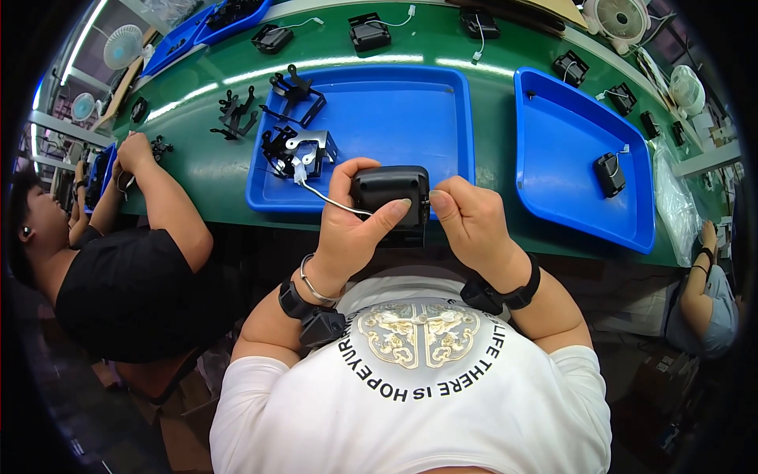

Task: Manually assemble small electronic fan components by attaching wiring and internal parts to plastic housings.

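A black box-shaped device (388,186) with rounded corners is in my left hand (345,241), thumb across its face and fingers behind its left side. From it a white cable (332,201) runs left to a white plug over the near blue tray (395,118). My right hand (480,229) is closed, thumb and forefinger pinched at the device's right edge. What is between those fingertips is too small to make out. Part of a black bracket (410,235) shows below the device. Black metal brackets (298,150) lie in the tray's left part, just beyond my left hand.
Another blue tray (553,189) on the right holds a similar black device (609,174). More cabled devices (369,33) line the far side of the green table (189,150). A bracket (237,114) lies left of the near tray. Co-workers (134,276) sit on both sides.
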{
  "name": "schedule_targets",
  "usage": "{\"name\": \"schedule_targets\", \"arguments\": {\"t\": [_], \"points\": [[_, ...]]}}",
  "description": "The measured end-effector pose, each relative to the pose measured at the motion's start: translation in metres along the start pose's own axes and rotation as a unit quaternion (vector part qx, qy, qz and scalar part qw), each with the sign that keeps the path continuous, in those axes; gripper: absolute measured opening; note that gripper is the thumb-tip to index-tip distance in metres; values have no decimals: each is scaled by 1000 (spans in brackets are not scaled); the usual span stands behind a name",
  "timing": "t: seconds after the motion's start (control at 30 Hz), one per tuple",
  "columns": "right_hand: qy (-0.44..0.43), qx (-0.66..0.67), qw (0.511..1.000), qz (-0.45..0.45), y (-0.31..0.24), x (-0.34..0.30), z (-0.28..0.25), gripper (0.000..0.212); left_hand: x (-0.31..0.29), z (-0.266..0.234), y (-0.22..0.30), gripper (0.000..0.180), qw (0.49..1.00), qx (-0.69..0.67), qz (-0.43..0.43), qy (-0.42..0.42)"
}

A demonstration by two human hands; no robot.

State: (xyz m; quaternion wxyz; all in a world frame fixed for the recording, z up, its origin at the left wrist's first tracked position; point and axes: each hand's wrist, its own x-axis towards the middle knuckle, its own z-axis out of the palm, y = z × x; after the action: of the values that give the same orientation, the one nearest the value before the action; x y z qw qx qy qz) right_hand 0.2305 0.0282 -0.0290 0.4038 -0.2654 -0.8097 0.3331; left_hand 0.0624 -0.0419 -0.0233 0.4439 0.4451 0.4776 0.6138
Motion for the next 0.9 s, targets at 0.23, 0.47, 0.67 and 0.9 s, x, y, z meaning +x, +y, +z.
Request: {"name": "schedule_targets", "arguments": {"t": [0.23, 0.47, 0.67, 0.9], "points": [[19, 143, 988, 57, -7, 1, 1, 22, 1, 0, -2, 46, 998, -65, -12, 14], [-70, -54, 996, 24, -2, 4, -1, 19, 1, -1, 1, 46, 999, -50, -4, 11], [45, 27, 998, -45, -5, 4, 7, 15, -1, 0, -3, 46, 999, -28, 11, 25], [-9, -4, 998, 65, -10, 6, 6, 15, -3, 3, -6, 47, 998, -39, 30, 49]]}}
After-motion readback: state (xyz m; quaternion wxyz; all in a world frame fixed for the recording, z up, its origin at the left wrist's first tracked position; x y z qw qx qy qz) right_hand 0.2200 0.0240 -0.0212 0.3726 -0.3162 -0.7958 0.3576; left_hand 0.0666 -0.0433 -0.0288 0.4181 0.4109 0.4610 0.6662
